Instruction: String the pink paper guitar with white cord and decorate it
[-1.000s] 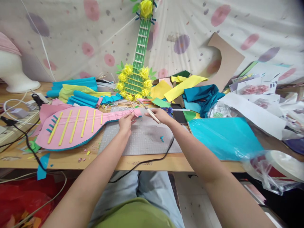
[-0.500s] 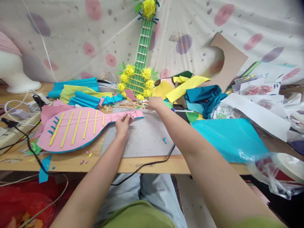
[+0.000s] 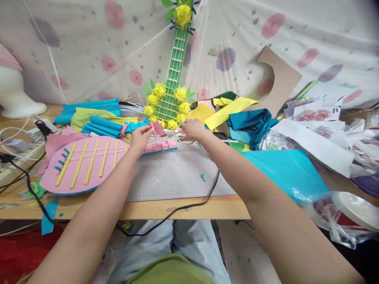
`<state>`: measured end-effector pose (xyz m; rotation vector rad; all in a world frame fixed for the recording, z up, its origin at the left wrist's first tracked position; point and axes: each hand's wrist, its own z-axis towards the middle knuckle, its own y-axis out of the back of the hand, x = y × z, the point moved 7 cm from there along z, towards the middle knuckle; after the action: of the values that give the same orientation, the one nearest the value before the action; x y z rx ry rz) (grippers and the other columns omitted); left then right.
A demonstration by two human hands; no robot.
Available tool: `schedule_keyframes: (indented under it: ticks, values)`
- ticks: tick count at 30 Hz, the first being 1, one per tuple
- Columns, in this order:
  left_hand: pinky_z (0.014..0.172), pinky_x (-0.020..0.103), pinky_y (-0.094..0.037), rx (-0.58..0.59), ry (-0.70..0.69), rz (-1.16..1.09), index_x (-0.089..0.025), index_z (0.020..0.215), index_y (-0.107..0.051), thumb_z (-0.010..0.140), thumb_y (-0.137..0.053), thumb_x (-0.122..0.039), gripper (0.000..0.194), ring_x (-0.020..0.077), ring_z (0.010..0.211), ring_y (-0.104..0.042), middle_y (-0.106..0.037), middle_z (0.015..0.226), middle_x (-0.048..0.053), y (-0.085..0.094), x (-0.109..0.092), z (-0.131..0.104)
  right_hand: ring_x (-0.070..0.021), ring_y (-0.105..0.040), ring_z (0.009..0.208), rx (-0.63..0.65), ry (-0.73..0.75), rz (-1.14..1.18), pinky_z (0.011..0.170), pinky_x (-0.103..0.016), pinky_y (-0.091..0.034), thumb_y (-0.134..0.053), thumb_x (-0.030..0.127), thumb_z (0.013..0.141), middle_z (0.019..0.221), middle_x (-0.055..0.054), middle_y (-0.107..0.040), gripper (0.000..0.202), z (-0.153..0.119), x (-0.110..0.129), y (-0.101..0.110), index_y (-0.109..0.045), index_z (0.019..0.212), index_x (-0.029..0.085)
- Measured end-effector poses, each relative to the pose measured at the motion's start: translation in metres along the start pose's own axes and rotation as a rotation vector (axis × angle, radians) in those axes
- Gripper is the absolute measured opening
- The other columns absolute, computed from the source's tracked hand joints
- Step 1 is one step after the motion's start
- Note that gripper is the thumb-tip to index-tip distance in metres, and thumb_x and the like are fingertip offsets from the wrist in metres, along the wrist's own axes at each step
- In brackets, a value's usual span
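A pink paper instrument shape (image 3: 89, 157) with yellow strips, pale strings and a blue edge lies at the left, its neck across the grey cutting mat (image 3: 177, 173). My left hand (image 3: 140, 139) is above the neck, thumb and fingertips pinched near a small pink paper piece (image 3: 156, 128); what they hold is too small to tell. Beyond the mat's back edge, my right hand (image 3: 191, 130) reaches down with its fingers apart, beside a pale loop of cord. Nothing shows in its grasp. Behind both hands stands a green paper guitar (image 3: 167, 105) with yellow flowers.
Rolled blue paper (image 3: 102, 127) lies at the back left. A blue sheet (image 3: 287, 169) and white papers (image 3: 314, 142) are at the right. A black cable (image 3: 192, 204) crosses the mat's front edge. A power strip (image 3: 22, 154) sits at the far left.
My left hand has left the neck's strings and moved up and left toward the small pink piece. My right hand's fingers have spread near the back of the mat. The view has shifted slightly.
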<state>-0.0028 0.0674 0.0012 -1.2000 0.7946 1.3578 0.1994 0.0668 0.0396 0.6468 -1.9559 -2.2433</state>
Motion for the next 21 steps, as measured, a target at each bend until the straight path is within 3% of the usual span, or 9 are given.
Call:
schedule_keyframes:
  ticks: [4, 12, 15, 21]
  values:
    - [0.081, 0.026, -0.047, 0.073, -0.01, 0.046, -0.013, 0.079, -0.072, 0.058, -0.075, -0.025, 0.025, 0.0172, 0.081, -0.062, -0.07, 0.079, 0.004, -0.005, 0.0, 0.009, -0.0281, -0.049, 0.104, 0.03, 0.056, 0.034, 0.085, -0.035, -0.03, -0.057, 0.053, 0.071, 0.112, -0.013, -0.058, 0.054, -0.002, -0.001, -0.002, -0.055, 0.108, 0.015]
    - [0.078, 0.026, -0.048, -0.196, 0.037, 0.002, -0.01, 0.076, -0.069, 0.06, -0.067, -0.023, 0.02, 0.0151, 0.078, -0.062, -0.068, 0.078, 0.004, 0.019, 0.01, 0.036, -0.0272, -0.051, 0.104, -0.1, 0.044, 0.095, 0.084, -0.035, -0.035, -0.053, 0.058, 0.073, 0.112, -0.014, -0.057, 0.058, -0.015, -0.001, 0.0, -0.052, 0.111, 0.014]
    - [0.07, 0.024, -0.048, -0.242, 0.093, 0.038, -0.01, 0.077, -0.068, 0.065, -0.062, -0.022, 0.018, 0.0126, 0.072, -0.06, -0.067, 0.076, 0.003, 0.029, 0.013, 0.045, -0.0272, -0.055, 0.1, -0.039, -0.054, 0.141, 0.08, -0.034, -0.039, -0.048, 0.059, 0.075, 0.109, -0.015, -0.06, 0.057, -0.02, 0.0, -0.009, -0.053, 0.11, 0.014]
    - [0.066, 0.026, -0.043, -0.279, 0.047, 0.509, -0.012, 0.076, -0.069, 0.068, -0.061, -0.025, 0.017, 0.0156, 0.07, -0.057, -0.065, 0.07, 0.003, 0.046, -0.004, 0.053, -0.0274, -0.062, 0.093, 0.114, -0.403, 0.245, 0.075, -0.032, -0.044, -0.039, 0.047, 0.084, 0.097, -0.019, -0.065, 0.046, -0.044, -0.007, -0.043, -0.061, 0.101, 0.01]
